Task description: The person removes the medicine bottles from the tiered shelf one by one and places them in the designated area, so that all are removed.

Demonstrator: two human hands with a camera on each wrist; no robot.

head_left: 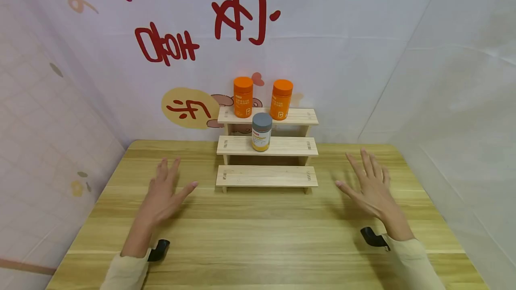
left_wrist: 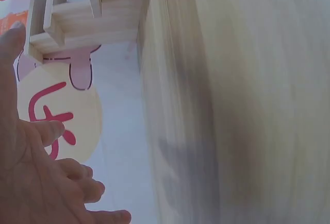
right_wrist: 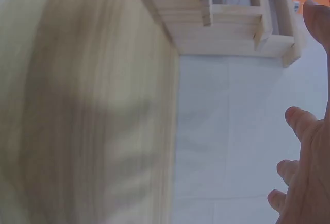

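Loose, released hands on either side of a three-step wooden shelf [head_left: 266, 176].
My left hand [head_left: 161, 197] and right hand [head_left: 372, 190] are spread over the surface [head_left: 258, 240], apart from the shelf, which sits at two o'clock from my left and ten o'clock from my right. On its middle step, a grey-capped jar [head_left: 261, 134] stands upright (its lower band is yellow). From that jar, one orange bottle [head_left: 243, 100] is at eleven o'clock and another orange bottle [head_left: 281, 102] at one, both upright on the top step.
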